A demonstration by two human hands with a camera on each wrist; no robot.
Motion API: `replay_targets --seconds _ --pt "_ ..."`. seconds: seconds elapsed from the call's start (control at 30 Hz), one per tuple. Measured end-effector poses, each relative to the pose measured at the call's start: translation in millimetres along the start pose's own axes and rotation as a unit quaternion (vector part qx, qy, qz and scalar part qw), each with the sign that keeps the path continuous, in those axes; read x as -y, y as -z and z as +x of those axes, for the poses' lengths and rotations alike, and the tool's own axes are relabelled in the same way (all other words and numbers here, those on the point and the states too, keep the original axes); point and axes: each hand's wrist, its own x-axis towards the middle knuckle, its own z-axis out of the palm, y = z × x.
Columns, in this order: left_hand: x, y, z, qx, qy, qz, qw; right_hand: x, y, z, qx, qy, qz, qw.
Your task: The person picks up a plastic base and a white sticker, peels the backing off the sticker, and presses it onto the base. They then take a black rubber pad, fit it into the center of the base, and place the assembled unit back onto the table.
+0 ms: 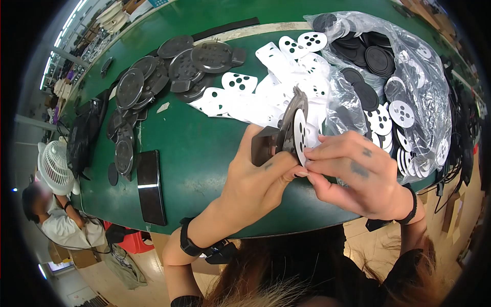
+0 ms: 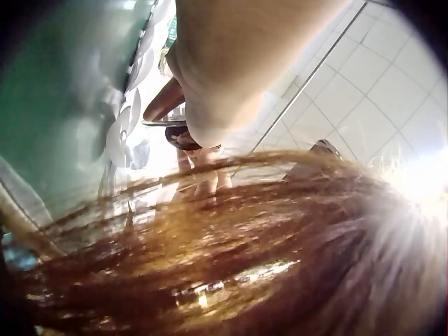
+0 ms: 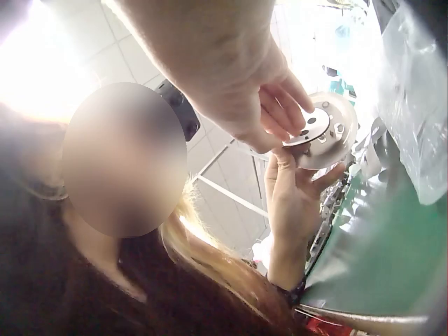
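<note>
My left hand (image 1: 255, 179) grips a dark see-through plastic disc part (image 1: 293, 108) with a side tab, raised above the green table and turned on edge. Against its face lies a white disc with dark holes (image 1: 300, 134), whose lower edge my right hand (image 1: 355, 166) pinches between fingers and thumb. Both thumbs come close together at that edge. In the right wrist view the white disc (image 3: 318, 126) covers part of the round plastic face (image 3: 341, 140). Hair hides much of the left wrist view.
White holed sheets (image 1: 255, 105) are heaped behind my hands. More dark plastic parts (image 1: 186, 66) lie piled at the left and back. A clear bag (image 1: 340, 110) of black and white discs stands at the right. A black phone (image 1: 151, 187) lies left; another person (image 1: 66, 225) sits beyond.
</note>
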Motion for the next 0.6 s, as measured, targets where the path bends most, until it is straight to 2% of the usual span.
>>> replay_targets --seconds 0.03,0.17,0.27,0.33,0.43,0.6 --pt "-0.1 -0.2 -0.6 -0.001 -0.002 0.024 1.000 0.0 -2.6 -1.2 -0.020 0.029 -0.034 0.999" --pt "-1.3 -1.3 -1.8 -0.010 0.015 0.017 1.000 2.5 -4.3 -0.6 -0.028 0.046 -0.067 0.996" --pt "-1.0 -0.8 -0.5 -0.009 0.004 0.009 1.000 2.5 -3.8 0.3 -0.046 0.043 -0.061 0.996" --pt "-1.0 -0.5 1.5 -0.016 -0.009 -0.012 1.000 4.5 0.9 3.8 -0.032 -0.004 -0.016 0.999" --pt "-1.3 0.9 3.6 -0.005 -0.026 -0.006 1.000 1.8 2.2 5.0 -0.039 -0.018 0.005 0.999" --pt "-5.5 0.3 4.3 -0.016 -0.005 -0.024 1.000 1.3 1.7 5.2 -0.036 -0.018 0.012 0.999"
